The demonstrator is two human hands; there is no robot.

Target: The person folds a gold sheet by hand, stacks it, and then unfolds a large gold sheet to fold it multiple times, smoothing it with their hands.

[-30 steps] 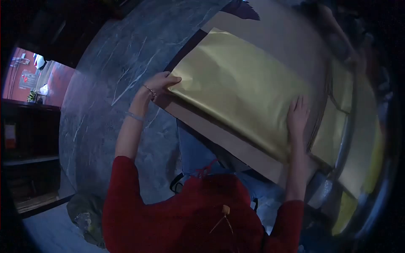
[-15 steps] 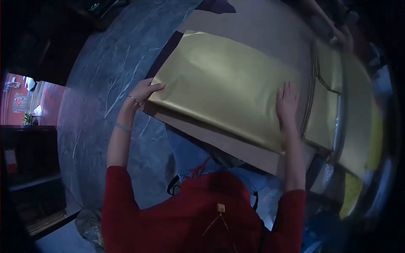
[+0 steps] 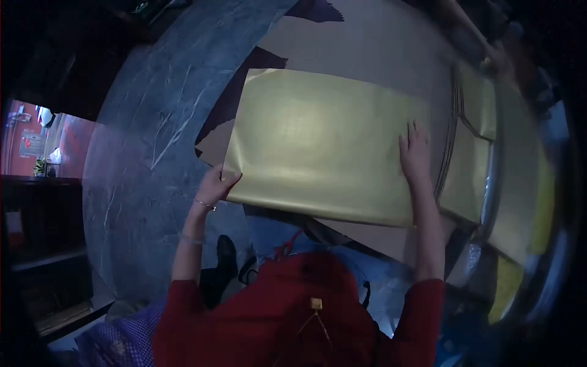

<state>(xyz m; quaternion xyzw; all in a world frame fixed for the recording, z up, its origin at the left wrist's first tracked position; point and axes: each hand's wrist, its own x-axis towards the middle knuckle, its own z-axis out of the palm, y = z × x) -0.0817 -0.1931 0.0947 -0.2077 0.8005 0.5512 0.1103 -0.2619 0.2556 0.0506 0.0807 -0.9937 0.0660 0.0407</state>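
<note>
A large gold sheet (image 3: 306, 134), shiny and probably paper, covers the middle of the work surface, with its near edge curving over like a fold. My left hand (image 3: 217, 185) pinches its near left corner between thumb and fingers; a small dark red patch shows beside the thumb. On the right part of the sheet my right hand (image 3: 417, 154) lies palm down, its fingers stretched out and pointing away from me. Beneath the sheet are a brown board or paper (image 3: 354, 46) and a dark purple piece with a jagged edge (image 3: 229, 101).
Folded gold sheets (image 3: 468, 165) lie stacked to the right, beside a yellow strip (image 3: 543, 208). Another person's arm (image 3: 468, 27) reaches in at the top right. Grey marbled floor (image 3: 147, 153) spreads on the left, near a dark shelf (image 3: 46, 232).
My left hand has drawn the sheet's near left corner towards me and slightly right. The sheet has turned, uncovering more of the dark purple piece. My right hand stays almost in place.
</note>
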